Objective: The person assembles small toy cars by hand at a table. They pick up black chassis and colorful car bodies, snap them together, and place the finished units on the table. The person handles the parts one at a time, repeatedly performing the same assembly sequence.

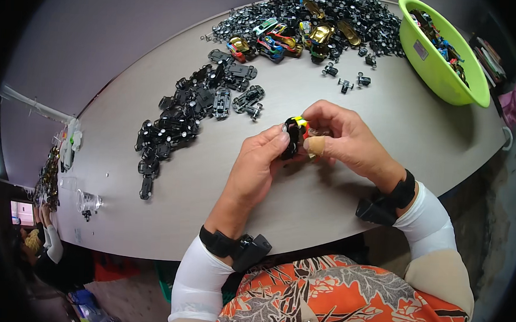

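Over the middle of the table, my two hands hold a small toy car between them. My left hand [262, 159] pinches the black chassis [292, 140] of the toy car at its left side. Closed round the yellow and red body shell [302, 125] of the same car is my right hand [348, 138], its thumb wrapped in a tan plaster. My fingers hide much of the car. Nearest to the left hand lies a heap of black toy car chassis [182, 107], with several loose pieces at its edge.
Many small black wheel-and-axle parts [364, 21] are piled along the far edge. Gold and coloured car bodies [276, 42] lie on that pile. A lime green basin [412, 49] of coloured bodies stands far right. A clear plastic cup [88, 201] sits left; another person [52, 243] works beyond.
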Motion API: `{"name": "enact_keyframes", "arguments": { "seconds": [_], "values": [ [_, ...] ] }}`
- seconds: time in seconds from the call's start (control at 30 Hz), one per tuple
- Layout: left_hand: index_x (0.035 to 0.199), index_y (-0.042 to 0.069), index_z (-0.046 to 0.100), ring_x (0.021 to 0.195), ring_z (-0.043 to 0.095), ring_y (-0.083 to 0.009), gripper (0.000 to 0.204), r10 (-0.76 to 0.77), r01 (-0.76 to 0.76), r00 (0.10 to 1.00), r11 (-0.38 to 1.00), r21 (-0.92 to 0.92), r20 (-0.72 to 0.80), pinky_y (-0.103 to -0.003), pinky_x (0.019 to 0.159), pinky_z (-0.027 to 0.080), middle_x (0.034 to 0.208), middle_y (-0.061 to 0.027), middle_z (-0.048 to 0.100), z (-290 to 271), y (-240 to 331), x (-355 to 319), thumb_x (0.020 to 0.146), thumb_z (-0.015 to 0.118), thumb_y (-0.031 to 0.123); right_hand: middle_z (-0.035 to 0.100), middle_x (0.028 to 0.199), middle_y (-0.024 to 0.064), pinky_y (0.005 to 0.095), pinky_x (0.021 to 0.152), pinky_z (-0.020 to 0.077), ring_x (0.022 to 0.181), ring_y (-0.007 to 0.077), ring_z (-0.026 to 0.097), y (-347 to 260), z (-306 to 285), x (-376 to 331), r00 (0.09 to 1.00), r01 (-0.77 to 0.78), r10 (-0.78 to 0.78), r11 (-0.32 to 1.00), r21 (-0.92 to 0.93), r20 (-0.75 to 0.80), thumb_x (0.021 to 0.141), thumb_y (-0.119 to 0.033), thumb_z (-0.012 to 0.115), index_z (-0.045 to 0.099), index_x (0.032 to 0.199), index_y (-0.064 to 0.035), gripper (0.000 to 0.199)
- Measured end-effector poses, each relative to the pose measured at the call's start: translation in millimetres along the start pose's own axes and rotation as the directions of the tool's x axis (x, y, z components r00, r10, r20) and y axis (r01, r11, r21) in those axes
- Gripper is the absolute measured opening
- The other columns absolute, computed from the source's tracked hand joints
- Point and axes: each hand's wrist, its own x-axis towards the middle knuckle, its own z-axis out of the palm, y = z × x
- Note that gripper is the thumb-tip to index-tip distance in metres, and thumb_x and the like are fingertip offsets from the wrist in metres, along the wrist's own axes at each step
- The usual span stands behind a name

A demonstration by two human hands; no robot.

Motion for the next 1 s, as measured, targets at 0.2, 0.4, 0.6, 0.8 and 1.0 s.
{"name": "enact_keyframes", "arguments": {
  "seconds": [0.2,0.4,0.6,0.8,1.0],
  "values": [
    [0.117,-0.004,0.054,0.075,0.058,-0.0099,0.039,0.088,-0.076,0.995,0.967,0.245,-0.041,-0.024,0.069,0.05,0.094,-0.0064,0.064,0.3,8.2,-3.2,0.081,0.063,0.004,0.058,0.089,0.0059,0.0219,0.061,0.0471,0.072,0.0077,0.055,-5.3,2.4,-3.9,0.998,0.015,-0.014,1.0,-0.013,0.068,0.08,-0.008,0.063,0.048,0.106,-0.0012,0.031],
    [0.113,0.0,0.051,0.096,0.062,-0.0262,0.035,0.076,-0.078,0.996,0.996,-0.051,-0.04,-0.039,0.073,0.058,0.102,-0.0142,0.061,-4.1,15.2,-0.4,0.08,0.063,0.007,0.052,0.093,0.0062,0.0198,0.059,0.0458,0.074,0.0066,0.054,-3.8,1.4,-6.3,0.98,0.166,-0.167,0.986,-0.02,-0.111,0.079,-0.007,0.064,0.043,0.114,-0.004,0.04],
    [0.112,0.001,0.052,0.098,0.061,-0.0252,0.035,0.098,-0.1,0.995,0.993,-0.064,-0.03,-0.039,0.075,0.057,0.104,-0.0136,0.061,-2.0,11.9,-1.6,0.079,0.064,0.006,0.046,0.087,-0.0008,0.0174,0.066,0.0444,0.077,0.0037,0.047,-1.3,7.2,-9.1,0.954,0.288,-0.286,0.958,0.003,-0.09,0.082,0.0,0.058,0.045,0.116,-0.0044,0.037],
    [0.111,0.0,0.053,0.095,0.062,-0.0226,0.035,0.08,-0.08,0.997,0.995,-0.055,0.005,-0.039,0.075,0.058,0.104,-0.0127,0.061,-0.9,11.2,-1.0,0.078,0.064,0.004,0.049,0.09,0.0008,0.0215,0.069,0.0483,0.08,0.0058,0.051,-0.3,9.8,-10.7,0.943,0.324,-0.327,0.944,-0.059,-0.066,0.081,0.003,0.057,0.048,0.114,-0.0026,0.035],
    [0.114,-0.003,0.053,0.091,0.062,-0.0206,0.037,0.078,-0.078,0.997,0.997,-0.006,0.001,-0.038,0.074,0.058,0.102,-0.0127,0.061,3.6,8.8,-5.3,0.078,0.064,0.002,0.053,0.094,0.0088,0.026,0.071,0.0513,0.083,0.015,0.059,6.2,13.6,-8.7,0.892,0.424,-0.452,0.848,-0.317,-0.017,0.078,0.006,0.055,0.051,0.108,-0.0007,0.031]
  ]
}}
